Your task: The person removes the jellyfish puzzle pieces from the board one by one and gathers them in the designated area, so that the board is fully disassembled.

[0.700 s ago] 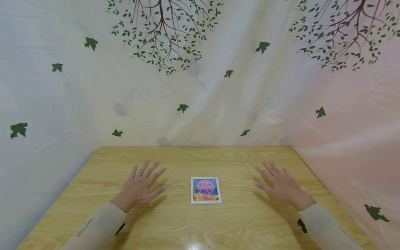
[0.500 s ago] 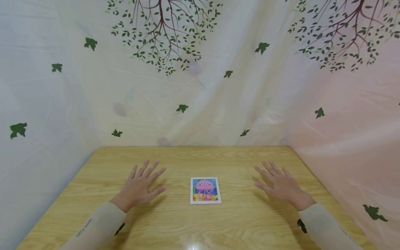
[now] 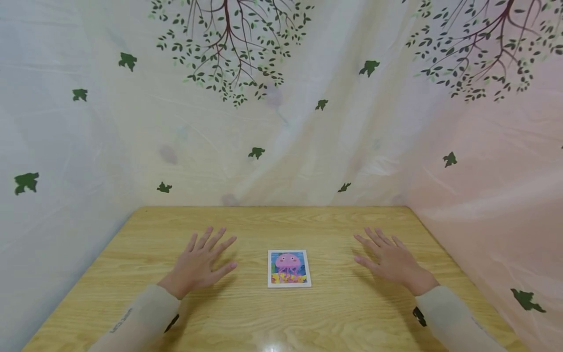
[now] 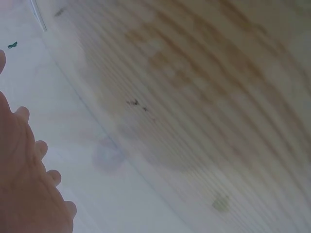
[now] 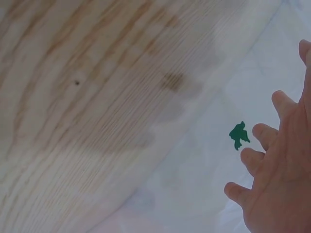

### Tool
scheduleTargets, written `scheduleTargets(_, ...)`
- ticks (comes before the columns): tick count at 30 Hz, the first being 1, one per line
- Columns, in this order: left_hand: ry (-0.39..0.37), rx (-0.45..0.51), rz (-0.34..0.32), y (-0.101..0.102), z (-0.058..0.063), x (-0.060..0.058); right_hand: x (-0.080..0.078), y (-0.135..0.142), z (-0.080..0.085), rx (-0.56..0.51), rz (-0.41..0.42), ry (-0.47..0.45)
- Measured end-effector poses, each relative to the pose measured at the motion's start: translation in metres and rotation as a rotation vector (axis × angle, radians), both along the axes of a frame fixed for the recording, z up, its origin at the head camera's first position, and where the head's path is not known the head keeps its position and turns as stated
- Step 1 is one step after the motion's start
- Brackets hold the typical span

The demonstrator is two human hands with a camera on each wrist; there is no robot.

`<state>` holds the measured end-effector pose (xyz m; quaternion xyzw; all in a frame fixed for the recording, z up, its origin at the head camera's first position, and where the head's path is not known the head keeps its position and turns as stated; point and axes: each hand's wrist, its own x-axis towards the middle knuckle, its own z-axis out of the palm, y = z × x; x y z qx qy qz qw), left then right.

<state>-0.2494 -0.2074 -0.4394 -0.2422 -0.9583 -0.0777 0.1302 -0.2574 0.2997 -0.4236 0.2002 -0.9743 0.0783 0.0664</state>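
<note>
Left hand (image 3: 198, 266): back uppermost, fingers straight and spread wide, thumb toward the middle; contact with the surface below cannot be told.
Right hand (image 3: 391, 264): a near mirror of the left, fingers spread wide, thumb inward; contact likewise cannot be told.
Square white-bordered picture card (image 3: 289, 268): lies flat between the two hands, apart from both; printed with a pink jellyfish on blue above yellow and pink shapes.
Yellow-brown wood-grained tabletop (image 3: 281, 318): bears the card; rounded far corners, bright reflection at the near edge, small dark marks (image 4: 136, 103) in the left wrist view.
Pale beige sleeves (image 3: 142, 315): one on each forearm, dark lettering on the left.
Black objects (image 3: 419, 317): one at each cuff, partly hidden.
Pale, creased cloth (image 3: 202, 146): encloses the tabletop at the back and both sides, pinkish at right.
Brown-branched, green-leaved tree prints (image 3: 227, 34): two, hanging along the cloth's top.
Dark-green bird-like silhouettes (image 3: 256, 153): scattered over the cloth; one appears beside the fingertips in the right wrist view.
</note>
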Motion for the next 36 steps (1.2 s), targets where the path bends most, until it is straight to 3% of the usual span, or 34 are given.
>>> scheduleTargets(7, -0.012, 0.019, -0.031, 0.010, -0.002, -0.003, -0.001, -0.006, 0.000, -0.004, 0.014, 0.003)
scheduleTargets(12, -0.043, 0.042, -0.092, 0.021, 0.000, -0.003, -0.005, -0.012, -0.005, -0.046, 0.041, 0.011)
scheduleTargets(20, -0.185, 0.033, -0.254, 0.046, 0.000, -0.005, -0.015, -0.026, -0.019, -0.043, 0.091, 0.027)
scheduleTargets(27, -0.305, -0.001, -0.332, 0.071, -0.001, -0.006, -0.015, -0.043, -0.016, -0.052, 0.112, -0.016)
scheduleTargets(36, -0.295, -0.068, -0.398, 0.100, -0.003, -0.004, -0.013, -0.058, -0.014, -0.096, 0.162, -0.082)
